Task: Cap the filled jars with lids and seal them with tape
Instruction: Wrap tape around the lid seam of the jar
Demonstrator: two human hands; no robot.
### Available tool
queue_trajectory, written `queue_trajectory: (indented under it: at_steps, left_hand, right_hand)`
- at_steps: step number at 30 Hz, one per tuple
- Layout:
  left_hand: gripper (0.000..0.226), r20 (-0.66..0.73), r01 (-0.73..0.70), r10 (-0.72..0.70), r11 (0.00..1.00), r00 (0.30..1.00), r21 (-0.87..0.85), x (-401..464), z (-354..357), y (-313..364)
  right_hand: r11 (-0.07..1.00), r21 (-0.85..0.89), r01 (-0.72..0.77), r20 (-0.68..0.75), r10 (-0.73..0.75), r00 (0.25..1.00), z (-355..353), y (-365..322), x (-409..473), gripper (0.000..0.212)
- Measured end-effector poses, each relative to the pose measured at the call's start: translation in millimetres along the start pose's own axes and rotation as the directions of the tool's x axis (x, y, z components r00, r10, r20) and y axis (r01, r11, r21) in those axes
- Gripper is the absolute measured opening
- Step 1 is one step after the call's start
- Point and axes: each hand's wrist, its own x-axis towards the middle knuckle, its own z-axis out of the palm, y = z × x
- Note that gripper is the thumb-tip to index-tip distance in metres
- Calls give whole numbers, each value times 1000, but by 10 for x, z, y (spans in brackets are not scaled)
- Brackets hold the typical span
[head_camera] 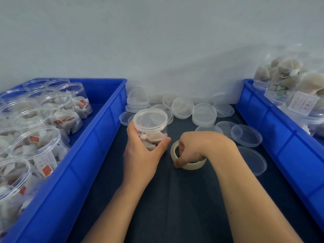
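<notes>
- Left hand wrapped round clear jar, thumb on the near right side, other fingers hidden behind the jar.
- Jar held upright at centre, just left of the tape roll; whether resting on the table or lifted, cannot tell.
- Clear lid sitting on the jar's top; screwed down or only set on, cannot tell.
- Jar packed with white sachets, lower part covered by the palm.
- Right hand bent down onto tape roll, fingers curled into its hole, thumb pinching the near rim; fingertips hidden inside the ring.
- Tape roll lying flat on the dark table, far half covered by the right hand.
- Loose lids heaped against the far wall, some stacked, some leaning; edges hard to tell apart, being clear.
- More single lids lying flat to the right, one partly behind the right wrist.
- Left blue bin holding open filled jars, cut off by the left and near edges.
- Right blue bin cut off at the right edge, with jars under a clear bag of pale sachets; labels unreadable.
</notes>
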Motion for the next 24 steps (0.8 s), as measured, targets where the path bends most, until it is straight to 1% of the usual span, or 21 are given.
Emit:
queue_trajectory:
  at_steps: [2, 4, 6, 7, 9, 11, 12, 14, 15, 16, 17, 20, 21, 22, 24]
  left_hand:
    - [113, 5, 8, -8, 1000, 1000, 6, -13, 3, 20]
    - [125, -6, 21, -21, 1000, 1000, 21, -26, -3, 61]
    - [126, -58, -27, 29, 999, 998, 35, -45, -11, 114]
    - [122, -101, -77, 82, 996, 992, 46, -59, -14, 144]
    - [101, -204, -227, 246, 967, 948, 114, -83, -14, 203]
    - [73, -278, -399, 447, 892, 850, 213, -107, 9, 250]
    - [58, -300, -471, 526, 849, 796, 240, -119, 25, 269]
    - [38, -327, -571, 618, 786, 715, 236, -152, 63, 309]
    - [32, -330, -600, 638, 768, 695, 222, -176, 79, 332]
    - [30, -325, -616, 645, 762, 692, 201, -202, 93, 353]
    - [29, -309, -616, 635, 769, 708, 168, -226, 108, 368]
    - [34, -224, -523, 513, 852, 829, 16, -261, 123, 414]
    - [35, -195, -491, 480, 871, 856, -13, -261, 120, 423]
    - [35, -171, -476, 465, 879, 869, -23, -259, 117, 427]
    - [33, -149, -477, 470, 879, 870, -17, -255, 110, 428]
  right_hand:
    - [1000, 0, 14, -32, -14, 999, -11, 4, 8, 27]
    - [999, 18, 30, -94, -28, 995, -65, 37, -34, 25]
    - [992, 109, 55, -123, -41, 992, -161, 91, -128, 24]
    - [982, 174, 75, -114, -56, 992, -211, 122, -178, 23]
    - [955, 264, 138, -106, -113, 988, -296, 171, -303, 22]
    - [928, 301, 218, -154, -179, 972, -368, 206, -414, 21]
    - [917, 310, 250, -190, -198, 962, -396, 221, -458, 19]
    - [908, 306, 288, -262, -211, 942, -445, 233, -539, 15]
    - [907, 300, 297, -283, -213, 935, -467, 228, -579, 14]
    - [905, 295, 305, -293, -218, 931, -489, 215, -620, 15]
    - [903, 291, 316, -298, -228, 927, -509, 197, -658, 15]
    - [898, 261, 353, -298, -273, 915, -546, 132, -758, 16]
    - [899, 252, 359, -298, -280, 912, -550, 109, -781, 15]
    - [900, 246, 359, -298, -282, 912, -552, 86, -797, 15]
    - [908, 233, 348, -299, -273, 914, -552, 49, -812, 15]
